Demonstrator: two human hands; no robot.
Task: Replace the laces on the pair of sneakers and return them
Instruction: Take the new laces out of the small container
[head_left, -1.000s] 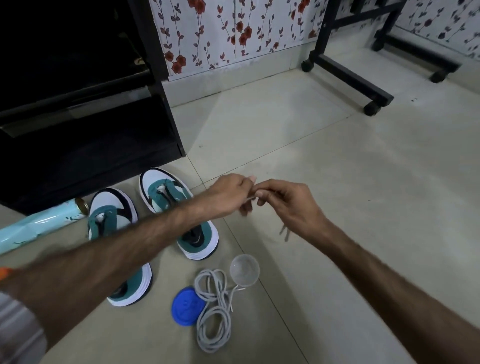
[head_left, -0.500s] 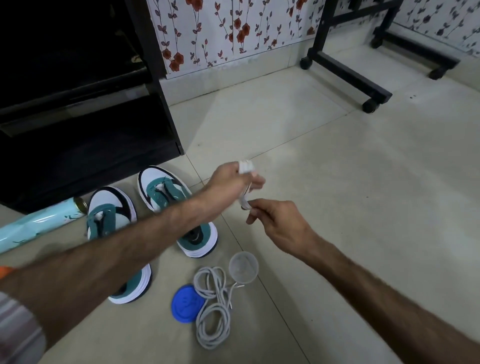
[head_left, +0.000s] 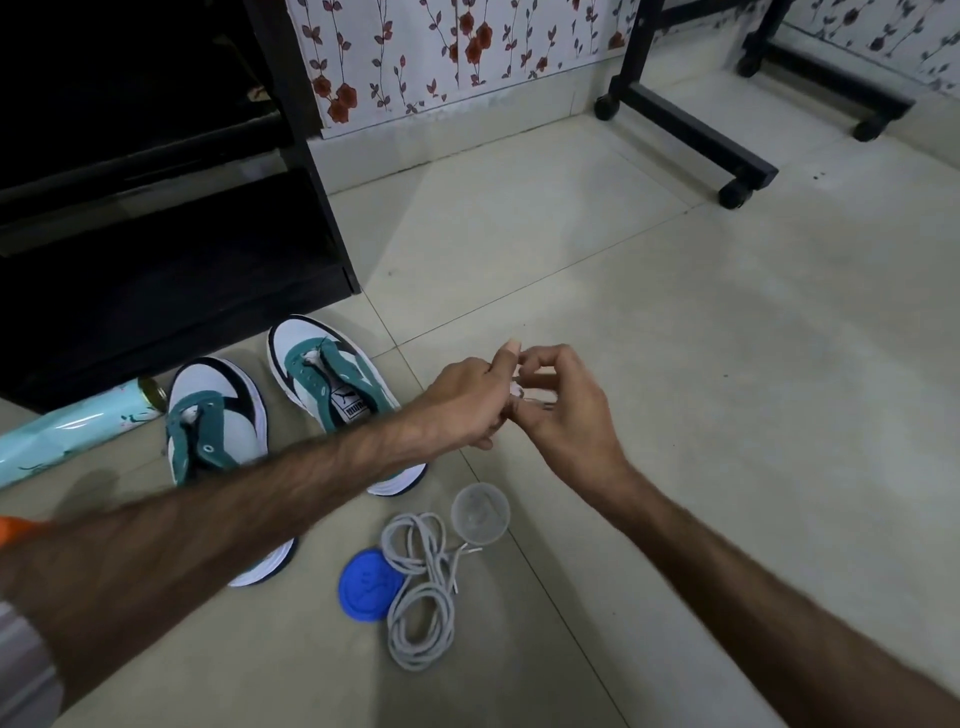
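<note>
While both hands meet in mid-air above the floor, the fingers of the left hand (head_left: 470, 400) are curled in with the thumb raised, and they pinch a small bunch of white lace (head_left: 517, 388) against the fingertips of the right hand (head_left: 563, 410), whose fingers are bent close around the same bit; how much lace is gathered there is too hidden to tell. Judging by the grip, the hands are winding or sorting a lace, held up off the tiles so that it does not tangle. At about seven o'clock from the hands, a loose grey lace (head_left: 421, 582) lies coiled on the floor, just beside a blue lid (head_left: 366, 584) at its nine o'clock and touching or nearly touching a clear cup (head_left: 480, 512) at its one o'clock; these probably held the laces. At nine o'clock from the hands stand the two sneakers (head_left: 332, 387), green and white, side by side with eyelets bare, toes toward a black cabinet (head_left: 171, 249), likely parked within reach for lacing. A rolled pale-blue sheet (head_left: 67, 439) lies at the far left.
</note>
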